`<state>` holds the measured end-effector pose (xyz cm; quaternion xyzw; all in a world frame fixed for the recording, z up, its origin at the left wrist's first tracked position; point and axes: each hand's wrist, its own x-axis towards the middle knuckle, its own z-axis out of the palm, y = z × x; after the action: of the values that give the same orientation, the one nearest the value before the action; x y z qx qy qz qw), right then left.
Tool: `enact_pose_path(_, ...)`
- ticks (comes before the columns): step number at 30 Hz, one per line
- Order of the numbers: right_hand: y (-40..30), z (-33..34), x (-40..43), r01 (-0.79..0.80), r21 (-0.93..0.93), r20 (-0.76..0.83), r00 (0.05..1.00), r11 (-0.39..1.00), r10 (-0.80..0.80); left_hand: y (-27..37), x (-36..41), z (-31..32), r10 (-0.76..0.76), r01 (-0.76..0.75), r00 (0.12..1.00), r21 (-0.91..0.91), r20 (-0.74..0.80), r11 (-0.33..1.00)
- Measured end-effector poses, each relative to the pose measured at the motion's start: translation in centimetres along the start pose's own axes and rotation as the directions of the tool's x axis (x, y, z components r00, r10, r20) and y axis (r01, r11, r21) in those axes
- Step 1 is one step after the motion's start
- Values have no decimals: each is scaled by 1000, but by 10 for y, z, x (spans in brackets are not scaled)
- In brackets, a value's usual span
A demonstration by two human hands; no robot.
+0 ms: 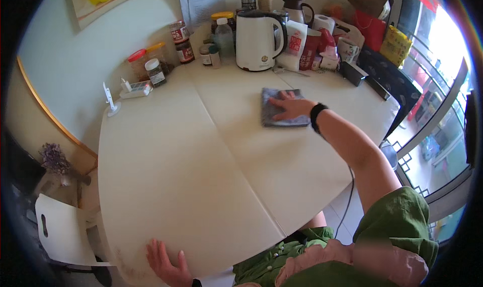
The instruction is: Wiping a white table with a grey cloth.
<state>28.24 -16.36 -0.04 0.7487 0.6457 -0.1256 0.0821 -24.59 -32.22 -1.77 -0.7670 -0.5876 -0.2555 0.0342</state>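
Note:
My right hand (pixel 290 106) lies with spread fingers on a folded grey cloth (pixel 268 115), pressing it flat to the white table (pixel 181 158). The cloth is beyond the table's middle, in front of a white electric kettle (pixel 253 41). A black band circles my right wrist. At the table's near left edge, my left hand (pixel 168 264) rests on the bare top with its fingers apart and holds nothing. Part of a black band shows at that wrist.
Lidded jars (pixel 155 72), a power strip (pixel 136 89) and a small white stand (pixel 110 100) line the far left edge. Packets (pixel 294 45), a mug (pixel 348 50) and a vacuum jug (pixel 298 8) stand far right. A white chair (pixel 64 230) is at left.

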Motion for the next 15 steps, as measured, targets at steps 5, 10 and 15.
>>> enact_pose_path(5,-115,17,-57,464,-33,-15,886,885,-464,-5,-9,4,-114,117,992,-60,54,991)
enact_pose_path(10,-109,49,-141,554,-4,-122,826,833,-550,-7,-8,11,-109,112,991,-43,71,993)
enact_pose_path(15,-53,61,-165,441,105,-185,889,891,-418,-6,-9,15,-136,136,990,4,33,991)
